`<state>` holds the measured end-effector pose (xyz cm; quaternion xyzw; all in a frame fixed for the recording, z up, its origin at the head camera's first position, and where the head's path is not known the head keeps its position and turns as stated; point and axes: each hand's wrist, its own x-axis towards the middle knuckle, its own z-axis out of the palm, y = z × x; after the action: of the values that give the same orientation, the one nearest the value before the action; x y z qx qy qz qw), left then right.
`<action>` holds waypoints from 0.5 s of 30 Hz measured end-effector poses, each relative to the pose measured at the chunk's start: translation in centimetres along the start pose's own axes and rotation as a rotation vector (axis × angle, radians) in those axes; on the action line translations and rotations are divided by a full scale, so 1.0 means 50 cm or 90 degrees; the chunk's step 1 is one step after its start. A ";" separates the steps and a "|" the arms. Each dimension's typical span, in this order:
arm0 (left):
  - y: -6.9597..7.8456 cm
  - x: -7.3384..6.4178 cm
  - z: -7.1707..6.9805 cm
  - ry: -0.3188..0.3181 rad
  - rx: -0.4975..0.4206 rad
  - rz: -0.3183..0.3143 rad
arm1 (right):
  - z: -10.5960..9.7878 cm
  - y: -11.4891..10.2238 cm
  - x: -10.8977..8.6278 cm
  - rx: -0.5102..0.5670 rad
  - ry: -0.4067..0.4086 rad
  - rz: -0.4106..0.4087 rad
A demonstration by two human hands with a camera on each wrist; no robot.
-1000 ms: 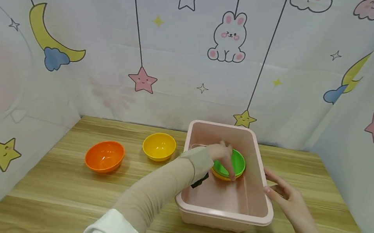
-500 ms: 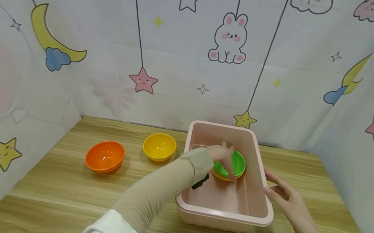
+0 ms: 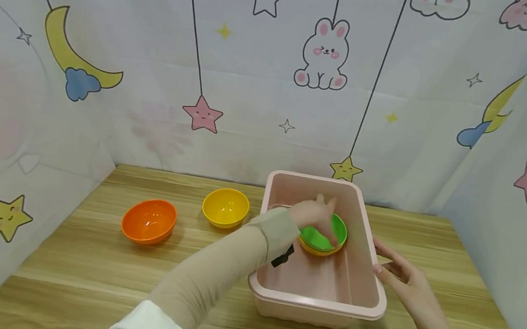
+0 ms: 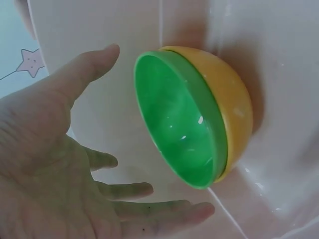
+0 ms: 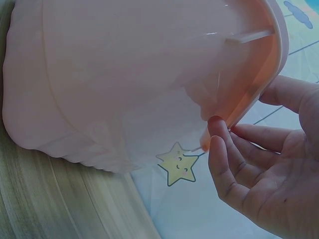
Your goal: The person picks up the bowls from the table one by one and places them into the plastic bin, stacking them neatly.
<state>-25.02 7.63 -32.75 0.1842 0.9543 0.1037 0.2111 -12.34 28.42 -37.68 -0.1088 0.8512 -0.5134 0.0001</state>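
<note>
A green bowl (image 3: pixel 317 240) sits nested in a yellow-orange bowl (image 4: pixel 233 102) on the floor of a pink plastic bin (image 3: pixel 317 304). My left hand (image 3: pixel 315 217) hovers inside the bin right over the bowls. In the left wrist view its fingers are spread and the palm holds nothing, with the thumb apart from the green rim. My right hand (image 3: pixel 406 283) holds the bin's right rim. The right wrist view shows its thumb against the rim's outer edge and the bent fingers (image 5: pixel 234 164) tucked at its underside.
On the wooden table (image 3: pixel 93 281), left of the bin, stand an orange bowl (image 3: pixel 148 221) and a yellow bowl (image 3: pixel 225 208). A white curtain (image 3: pixel 255 74) printed with stars and moons hangs behind the table and along both sides.
My left hand has lifted off the green bowl's rim and its fingers have spread, while the nested bowls stay in the bin. The right hand keeps its place on the rim.
</note>
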 end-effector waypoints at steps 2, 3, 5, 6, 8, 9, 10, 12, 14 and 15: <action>0.000 -0.003 -0.003 0.002 -0.002 0.007 | 0.000 0.000 0.001 -0.002 0.000 0.001; 0.000 -0.005 -0.005 0.003 -0.005 0.011 | 0.000 -0.001 0.001 -0.004 0.001 0.001; -0.001 -0.009 -0.009 0.007 -0.007 0.020 | -0.001 -0.002 0.001 0.000 -0.001 0.000; -0.001 -0.011 -0.011 0.008 -0.012 0.025 | -0.001 -0.002 0.001 0.002 -0.002 0.000; -0.002 -0.015 -0.015 0.007 -0.021 0.032 | -0.001 -0.003 0.001 0.007 -0.005 -0.001; -0.003 -0.018 -0.018 0.006 -0.027 0.035 | -0.002 -0.003 0.001 0.010 -0.006 -0.002; -0.003 -0.020 -0.022 0.003 -0.032 0.035 | -0.002 -0.003 0.001 0.014 -0.007 -0.002; -0.004 -0.024 -0.028 -0.001 -0.044 0.037 | -0.001 -0.003 0.000 0.013 -0.007 -0.002; -0.005 -0.028 -0.033 -0.005 -0.052 0.040 | -0.001 -0.002 0.000 0.012 -0.005 -0.002; -0.005 -0.029 -0.035 -0.006 -0.054 0.042 | -0.001 -0.002 -0.001 0.011 -0.004 -0.001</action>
<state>-24.65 6.63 -30.71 0.2072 0.9414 0.1502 0.2198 -12.30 28.43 -37.58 -0.1114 0.8466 -0.5204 0.0032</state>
